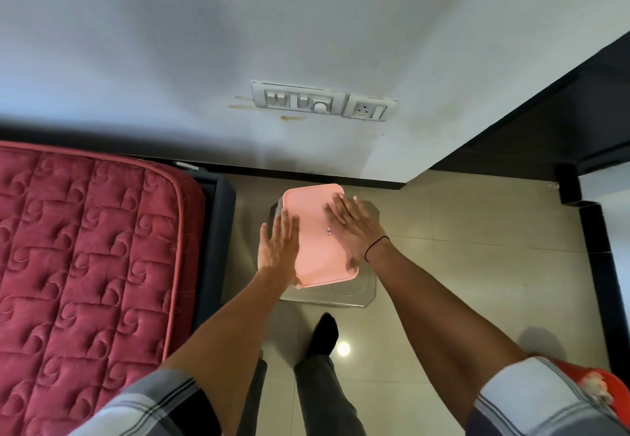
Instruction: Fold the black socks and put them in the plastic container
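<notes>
Sleeves of a striped shirt sit nearest the lens, and both forearms reach forward from them to the plastic container. Its pink lid covers the top completely, so the contents are hidden; no loose black socks are visible anywhere, and whether they lie inside cannot be told. The left hand lies flat, fingers extended, on the lid's left edge. The right hand lies flat, fingers spread, on the lid's far right part. Neither hand closes around anything; both palms only press downward.

Judged step: seating the lid, which would place the task near completion, provided the socks are already inside. Next move calls for even downward pressure at each corner until the rim catches all round, then release of both palms.

Outward from the hands: the container stands on a tiled floor. A socked foot stands just below it. Left of the left hand, a red quilted mattress. Beyond the fingertips, a white wall with a switch panel.
</notes>
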